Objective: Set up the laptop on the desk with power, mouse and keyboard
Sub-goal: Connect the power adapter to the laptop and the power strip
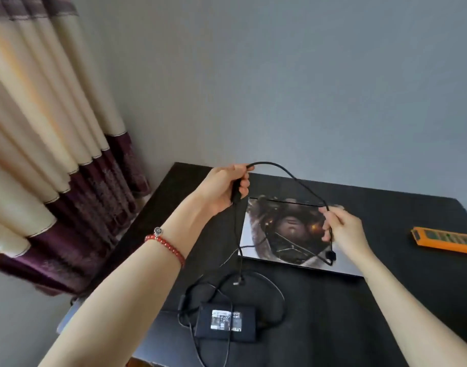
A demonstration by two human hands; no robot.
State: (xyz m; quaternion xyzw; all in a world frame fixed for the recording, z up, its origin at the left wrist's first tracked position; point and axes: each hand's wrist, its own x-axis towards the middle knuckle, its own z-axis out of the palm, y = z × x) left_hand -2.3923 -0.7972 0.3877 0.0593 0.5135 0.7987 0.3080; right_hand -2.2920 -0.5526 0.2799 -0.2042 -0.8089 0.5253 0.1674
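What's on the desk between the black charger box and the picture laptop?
In the head view, only loose black cable on the dark desk lies between charger box and laptop.

The long orange plastic box (446,240) at 3 o'clock is cut off by the edge, and its buttons are too blurry to read. The white label on the flat black power brick (225,324) is too small to read. The right hand (343,231) hides a corner of the closed picture-covered laptop (288,231).

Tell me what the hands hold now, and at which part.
Both hands hold the black charger cable. The left hand grips a thicker section of it; the right hand pinches it further along, near the small plug end.
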